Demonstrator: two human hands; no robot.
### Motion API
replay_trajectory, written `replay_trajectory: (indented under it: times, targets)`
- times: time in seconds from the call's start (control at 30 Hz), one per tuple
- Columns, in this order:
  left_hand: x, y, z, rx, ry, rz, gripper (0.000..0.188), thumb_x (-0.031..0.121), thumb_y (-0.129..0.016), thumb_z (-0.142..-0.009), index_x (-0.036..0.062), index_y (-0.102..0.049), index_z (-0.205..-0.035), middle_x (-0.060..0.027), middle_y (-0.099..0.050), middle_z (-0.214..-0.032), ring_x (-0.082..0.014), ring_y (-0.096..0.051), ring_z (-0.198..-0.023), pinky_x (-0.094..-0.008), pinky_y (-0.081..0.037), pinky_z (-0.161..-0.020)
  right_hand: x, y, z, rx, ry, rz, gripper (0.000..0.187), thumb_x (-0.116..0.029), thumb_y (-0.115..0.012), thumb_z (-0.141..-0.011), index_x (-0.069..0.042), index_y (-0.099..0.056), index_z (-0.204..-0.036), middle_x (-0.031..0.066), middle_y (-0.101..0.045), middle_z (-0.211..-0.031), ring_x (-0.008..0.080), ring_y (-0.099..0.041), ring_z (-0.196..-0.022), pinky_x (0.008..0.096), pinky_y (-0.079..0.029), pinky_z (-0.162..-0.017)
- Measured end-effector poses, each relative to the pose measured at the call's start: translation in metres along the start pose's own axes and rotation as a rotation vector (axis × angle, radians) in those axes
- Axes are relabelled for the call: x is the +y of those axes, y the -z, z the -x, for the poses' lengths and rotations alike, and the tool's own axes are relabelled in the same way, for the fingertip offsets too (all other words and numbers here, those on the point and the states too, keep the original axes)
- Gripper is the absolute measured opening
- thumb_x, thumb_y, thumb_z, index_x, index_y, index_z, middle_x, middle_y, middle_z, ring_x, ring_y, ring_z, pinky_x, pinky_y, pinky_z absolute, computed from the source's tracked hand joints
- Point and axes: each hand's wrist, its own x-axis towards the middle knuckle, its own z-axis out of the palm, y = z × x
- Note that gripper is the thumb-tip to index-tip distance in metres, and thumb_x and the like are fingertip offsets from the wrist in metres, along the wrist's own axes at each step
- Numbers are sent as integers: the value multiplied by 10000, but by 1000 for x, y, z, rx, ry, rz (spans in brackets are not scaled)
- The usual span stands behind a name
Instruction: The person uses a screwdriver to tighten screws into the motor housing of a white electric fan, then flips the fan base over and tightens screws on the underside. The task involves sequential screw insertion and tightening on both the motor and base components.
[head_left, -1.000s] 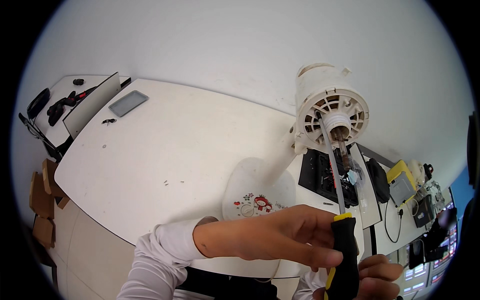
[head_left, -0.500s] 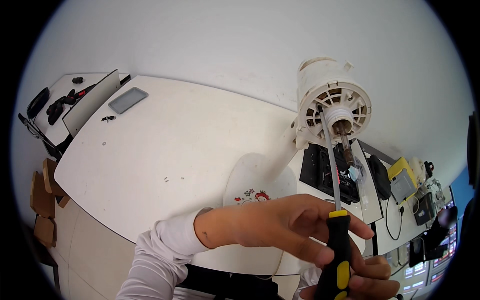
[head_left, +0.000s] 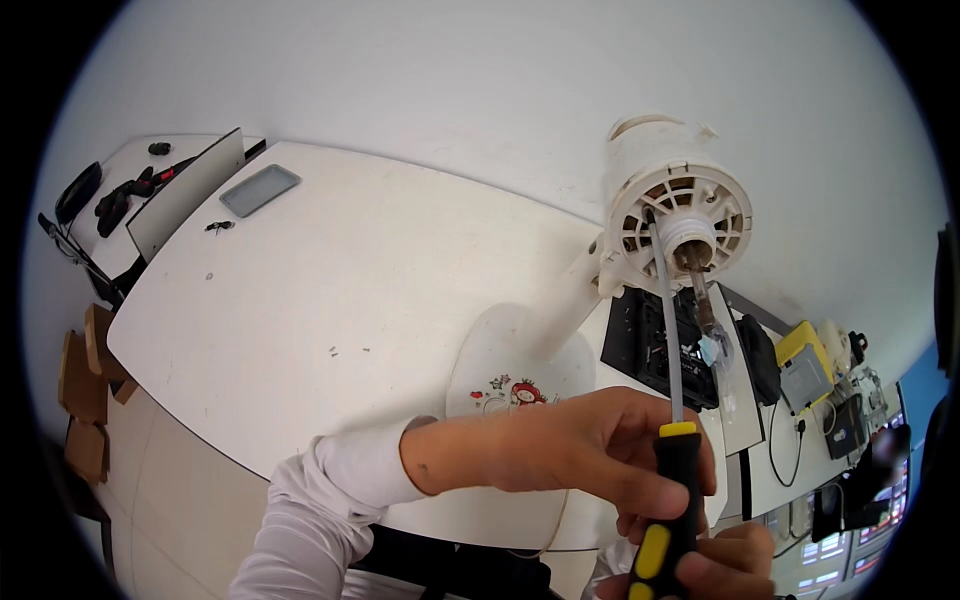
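Wide white wall (head_left: 480, 90) filling the upper half, plain and bare. Below it a big white table (head_left: 330, 300) with rounded corners, a few dark specks on its top, tan floor (head_left: 150, 470) and cardboard boxes (head_left: 85, 375) past its left edge. Far left, a second white surface (head_left: 130, 170) with black tools (too small to tell apart), a grey panel (head_left: 185, 195) leaning beside it. On the table's far corner, a flat grey tray (head_left: 259, 190). At right, a run of desks with a black case (head_left: 655, 345), a yellow box (head_left: 800, 345), cables and screens.

Raised in front of the wall, a white fan motor housing (head_left: 675, 205), its round slotted face turned toward the camera, shaft in the middle; its stand's round white base (head_left: 520, 365) resting on the table.

Left hand (head_left: 590, 450) curled about the top of the screwdriver (head_left: 672, 500) handle, fingers closed on it. Right hand (head_left: 705, 570) low at the edge, wrapped round the black-and-yellow grip. Metal shank rising straight up, tip set into a slot of the housing face.
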Motion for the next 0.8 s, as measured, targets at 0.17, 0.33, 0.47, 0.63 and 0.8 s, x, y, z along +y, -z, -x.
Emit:
replay_trajectory:
  times: [0.17, 0.33, 0.47, 0.63, 0.8]
  targets:
    - [1, 1, 4, -50, -67, -34, 491, 179, -808, -652, 2, -552, -1032, -92, -632, -933, -167, -607, -904, -230, -465, -794, 1, -15, -2, 89, -22, 107, 384, -216, -725, -764, -167, -477, -1054, 108, -471, -967, 58, -519, -709, 112, -344, -425]
    - [-5, 12, 2, -34, -73, -45, 457, 214, -834, -621, 3, -574, -931, -62, -618, -857, -153, -610, -866, -225, -468, -775, -2, -33, -8, 152, -49, -94, 375, -109, -723, -726, -243, -586, -1048, 50, -553, -1039, 101, -524, -574, 142, -364, -437]
    - [-1, 9, 4, 21, -50, -133, 479, 228, -840, -613, 6, -559, -931, -52, -601, -842, -140, -607, -847, -220, -475, -744, 7, 3, -13, -267, 47, -367, 457, -44, -733, -662, -208, -617, -1072, 111, -614, -1041, 138, -553, -547, 168, -414, -444]
    - [-4, 7, 2, -101, -114, -8, 516, 193, -801, -661, -2, -521, -1048, -89, -583, -972, -143, -600, -838, -222, -503, -718, -6, -12, 4, 60, -37, -59, 364, -92, -751, -708, -147, -556, -1010, 66, -529, -960, 133, -581, -596, 140, -421, -436]
    - [-2, 8, 3, -134, -121, 18, 420, 80, -696, -759, -10, -479, -1108, -138, -568, -1071, -152, -611, -852, -226, -542, -596, 0, -24, 6, 155, -138, -184, 415, -142, -764, -705, -151, -475, -1003, 71, -409, -993, 167, -610, -623, 184, -543, -508]
